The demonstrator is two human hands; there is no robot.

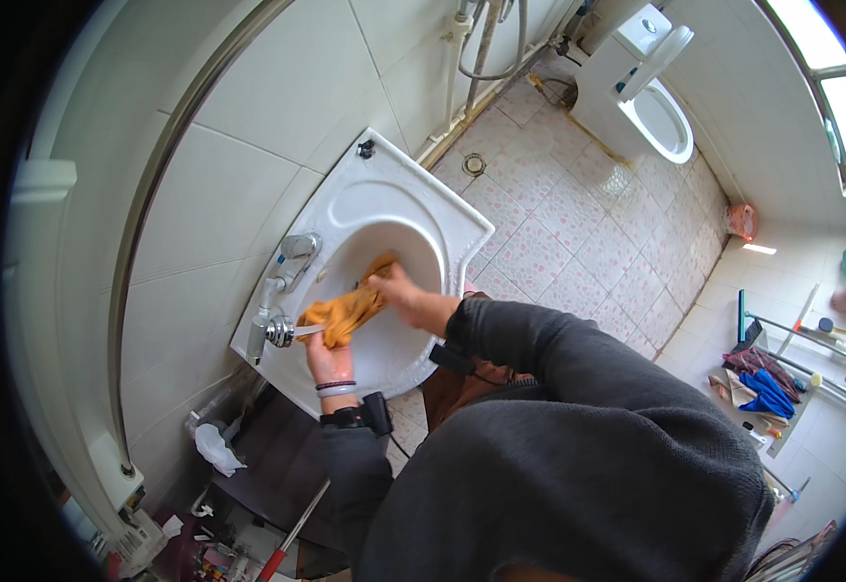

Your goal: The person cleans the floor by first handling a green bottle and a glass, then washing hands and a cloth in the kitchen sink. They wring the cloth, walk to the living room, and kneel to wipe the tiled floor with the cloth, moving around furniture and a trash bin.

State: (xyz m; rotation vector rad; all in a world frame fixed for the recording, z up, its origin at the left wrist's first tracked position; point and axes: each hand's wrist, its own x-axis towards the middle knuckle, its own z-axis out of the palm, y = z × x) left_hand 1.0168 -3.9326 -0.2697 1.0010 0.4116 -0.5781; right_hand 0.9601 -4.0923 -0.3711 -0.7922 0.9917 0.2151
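Over the white washbasin [394,364] I hold a wet-looking orange cloth [346,313] stretched between both hands. My left hand [328,364] grips its lower end close to the faucet [277,331], from which a stream of water runs onto the cloth. My right hand [405,291] is closed on the cloth's other end, above the bowl, and looks slightly blurred. The left wrist wears bracelets and a black strap with a small device. Part of the cloth near my right hand hides the bottom of the bowl.
Tiled wall borders the basin on the left. A dark cabinet top [285,444] with a white plastic bag [218,447] lies below it. Beyond the basin are a floor drain [474,164], a toilet [656,120] and an orange bin [743,220]. Cloths [765,393] hang at the right.
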